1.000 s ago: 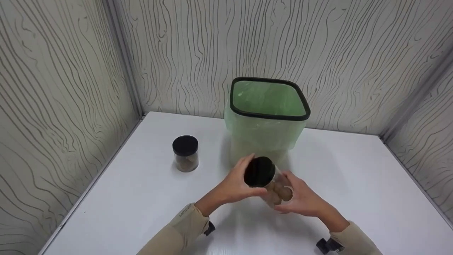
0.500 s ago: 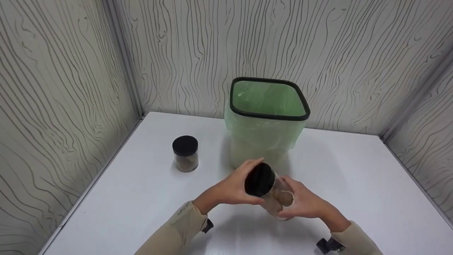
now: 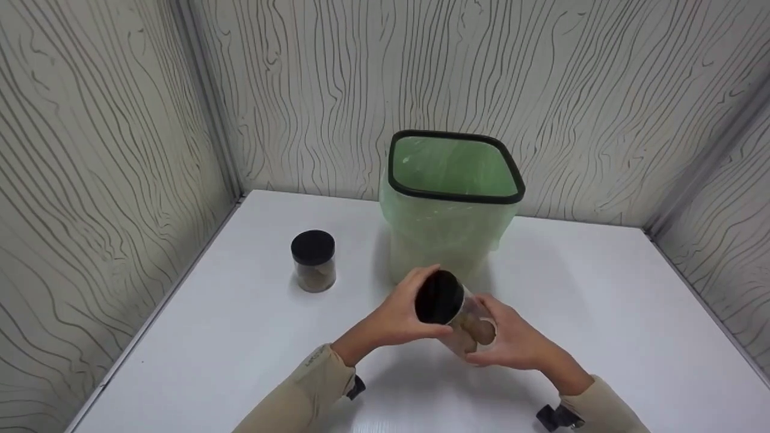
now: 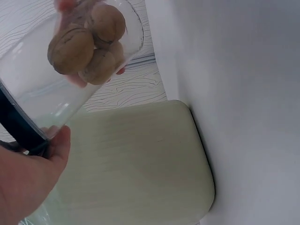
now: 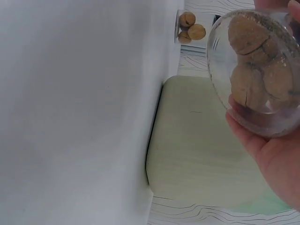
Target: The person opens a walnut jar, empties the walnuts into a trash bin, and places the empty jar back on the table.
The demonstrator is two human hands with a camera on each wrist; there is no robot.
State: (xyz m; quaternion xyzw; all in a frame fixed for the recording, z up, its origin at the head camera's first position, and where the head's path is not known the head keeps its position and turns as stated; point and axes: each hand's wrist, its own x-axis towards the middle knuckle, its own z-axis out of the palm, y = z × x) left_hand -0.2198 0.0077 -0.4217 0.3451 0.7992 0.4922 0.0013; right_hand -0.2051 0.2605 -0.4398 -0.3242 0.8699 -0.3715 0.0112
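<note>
Both hands hold a clear plastic jar [image 4: 51, 103] with a black screw lid [image 3: 440, 297], tilted with its lid toward the left. My left hand [image 3: 397, 316] wraps thumb and fingers around the lid. Around the jar's lower end, my right hand [image 3: 514, 337] grips the clear wall. Inside, several walnuts [image 4: 72, 49] lie gathered toward the jar's bottom. In the right wrist view the jar's round base faces the camera, with walnuts [image 5: 251, 86] pressed up behind it. The jar is raised above the white table [image 3: 240, 337], in front of the bin.
A green bin [image 3: 445, 234] with a black rim and a thin liner stands behind the hands. To the left, a second black-lidded jar [image 3: 314, 261] stands upright with walnuts [image 5: 197, 32] in it. Wood-patterned panels [image 3: 337, 90] enclose the table at the back and sides.
The held jar dipped slightly toward the table, then came back up a little with both hands. The grip on lid and wall stays the same.
</note>
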